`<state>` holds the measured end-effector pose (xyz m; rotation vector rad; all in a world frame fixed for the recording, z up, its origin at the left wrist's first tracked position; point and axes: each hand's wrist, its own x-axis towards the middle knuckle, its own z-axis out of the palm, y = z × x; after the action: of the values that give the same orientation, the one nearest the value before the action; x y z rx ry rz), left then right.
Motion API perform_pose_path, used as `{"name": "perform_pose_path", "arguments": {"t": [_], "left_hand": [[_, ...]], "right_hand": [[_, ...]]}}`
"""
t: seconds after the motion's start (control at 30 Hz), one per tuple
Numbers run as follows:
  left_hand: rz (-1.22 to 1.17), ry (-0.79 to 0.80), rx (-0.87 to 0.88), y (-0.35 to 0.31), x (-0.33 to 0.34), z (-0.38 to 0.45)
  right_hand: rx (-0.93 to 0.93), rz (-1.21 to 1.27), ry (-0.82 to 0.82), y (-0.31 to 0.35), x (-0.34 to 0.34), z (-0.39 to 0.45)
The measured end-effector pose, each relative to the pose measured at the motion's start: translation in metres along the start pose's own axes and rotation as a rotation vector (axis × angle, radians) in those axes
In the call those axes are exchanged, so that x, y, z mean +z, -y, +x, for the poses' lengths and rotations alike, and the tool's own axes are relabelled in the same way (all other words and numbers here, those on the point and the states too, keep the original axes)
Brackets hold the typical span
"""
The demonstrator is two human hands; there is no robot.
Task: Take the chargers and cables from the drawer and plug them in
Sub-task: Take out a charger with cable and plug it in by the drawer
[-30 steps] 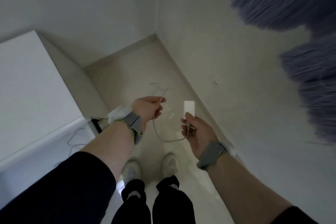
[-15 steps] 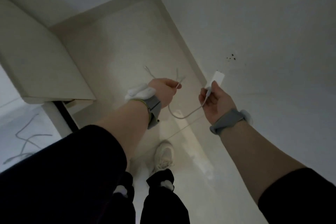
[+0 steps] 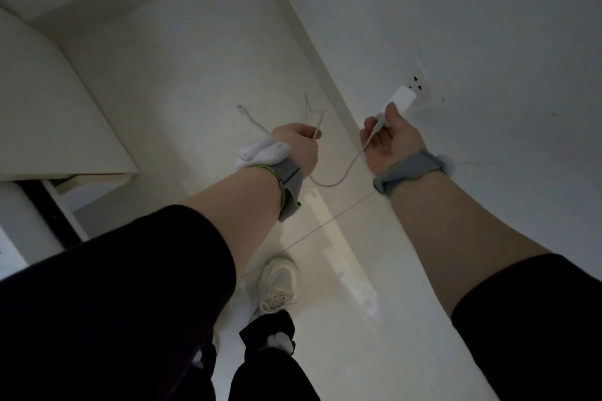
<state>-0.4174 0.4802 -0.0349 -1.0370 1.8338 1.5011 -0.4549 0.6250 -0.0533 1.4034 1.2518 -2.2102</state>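
My right hand (image 3: 389, 143) grips a white charger brick (image 3: 402, 101) and holds it up against the wall, just below the dark holes of a wall socket (image 3: 417, 84). Whether its pins are in the socket is hidden. A thin white cable (image 3: 342, 177) runs from the charger in a slack loop down to my left hand (image 3: 298, 148). That hand is curled round the cable, and the loose ends stick up and to the left above its fingers (image 3: 309, 111). Both wrists wear grey bands.
A white cabinet (image 3: 42, 114) stands at the left with a drawer (image 3: 84, 184) open below it. The white wall (image 3: 456, 26) runs along the right, meeting the pale floor (image 3: 182, 58) at a skirting board. My shoe (image 3: 277, 286) stands on the floor below.
My right hand has carried the charger up and right, to the wall socket. The view has swung toward the wall, and my left hand followed with the cable.
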Motion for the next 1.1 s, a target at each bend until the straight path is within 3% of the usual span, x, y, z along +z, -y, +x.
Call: {"name": "perform_pose_path", "arguments": {"t": [0.87,1.1], "left_hand": [[-0.164,0.050,-0.114,0.004,0.018,-0.003],[0.015,0.086,-0.053,0.010,0.012,0.002]], "right_hand": [[-0.020,0.104,0.014,0.016,0.023,0.019],[-0.028,0.145,-0.025,0.027,0.023,0.026]]}}
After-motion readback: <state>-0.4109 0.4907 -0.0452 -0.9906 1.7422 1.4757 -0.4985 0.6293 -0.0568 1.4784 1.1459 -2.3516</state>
